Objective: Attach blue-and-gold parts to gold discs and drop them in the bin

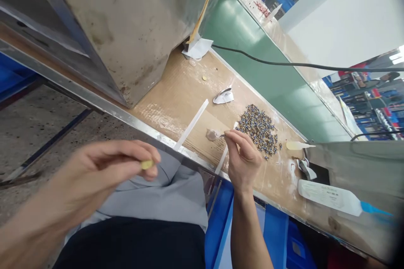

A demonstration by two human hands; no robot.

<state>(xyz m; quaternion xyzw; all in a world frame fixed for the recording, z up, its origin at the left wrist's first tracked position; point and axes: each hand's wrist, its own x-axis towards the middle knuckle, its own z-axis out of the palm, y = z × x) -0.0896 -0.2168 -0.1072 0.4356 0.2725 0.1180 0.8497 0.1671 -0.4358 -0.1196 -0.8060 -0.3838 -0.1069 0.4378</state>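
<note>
My left hand (126, 166) is raised in front of the table's edge, thumb and fingers pinching a small yellow disc (147, 164). Over the tabletop, my right hand (243, 155) has thumb and forefinger pressed together on a small, thin dark piece (222, 135); its exact kind is too small to make out. Its tip points at a small round translucent dish (212, 135) on the cardboard, close to the fingertips. Just beyond that hand lies a heap of tiny blue and brass-coloured parts (257, 128). Another yellow disc (204, 78) rests farther back.
A large metal housing (135, 21) stands at the left. Crumpled white paper (224, 96) lies behind the dish. To the right are a small yellowish squeeze bottle (295, 146) and a large translucent bottle (330, 196) on its side. A black cable (268, 62) crosses the green panel (252, 54).
</note>
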